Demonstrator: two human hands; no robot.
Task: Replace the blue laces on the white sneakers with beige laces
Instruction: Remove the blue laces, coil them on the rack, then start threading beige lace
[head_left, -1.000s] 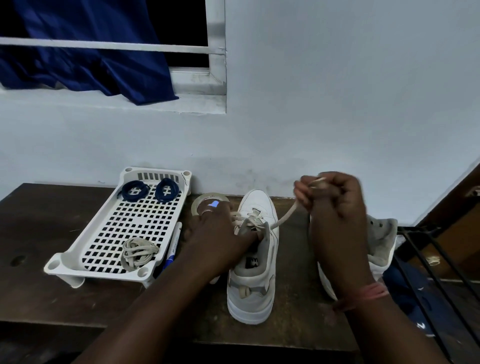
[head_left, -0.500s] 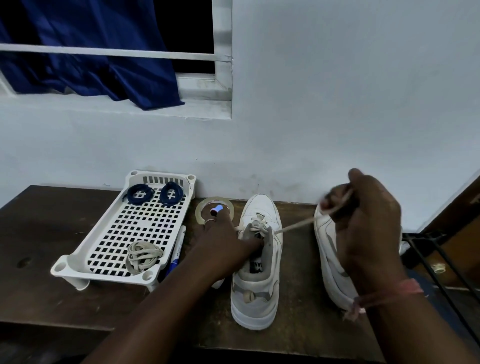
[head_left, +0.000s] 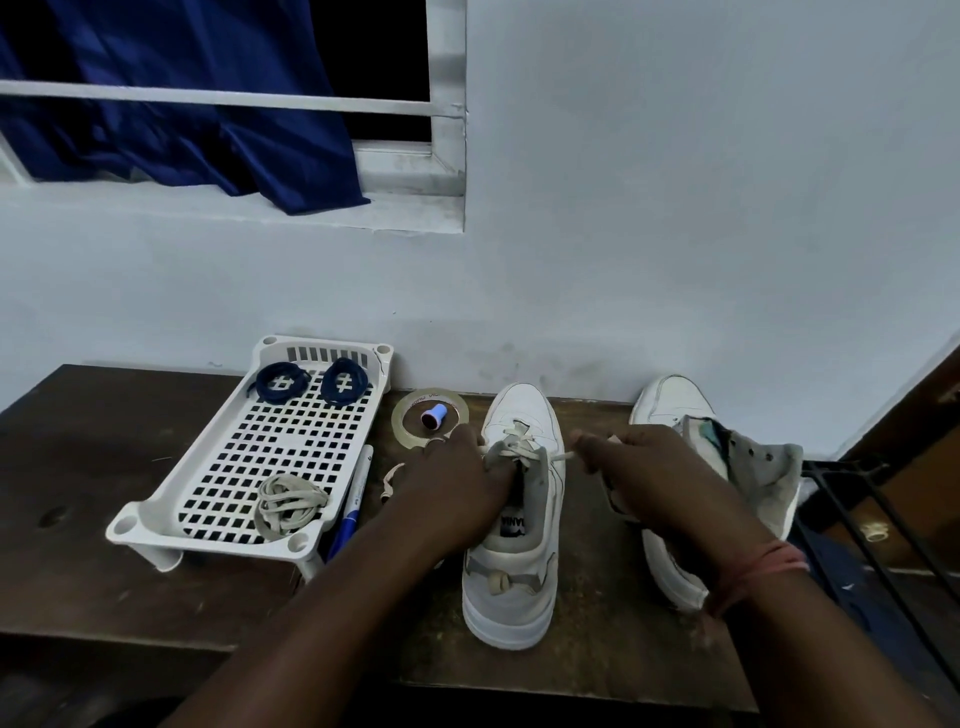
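A white sneaker stands in the middle of the dark wooden table, toe to the wall, with a beige lace threaded through its lower eyelets. My left hand rests on the sneaker's tongue, fingers tucked into the opening. My right hand pinches the lace's free end just right of the shoe. The second white sneaker stands behind my right hand, unlaced. Two coiled blue laces and a bundled beige lace lie in a white perforated tray.
A tape roll with a small blue cap inside it lies between tray and sneaker. A blue pen lies beside the tray. A black metal rack stands off the table's right edge. The wall runs close behind.
My right hand has dropped from up high down to table level close to the sneaker, still holding the lace end. My left hand stays on the tongue.
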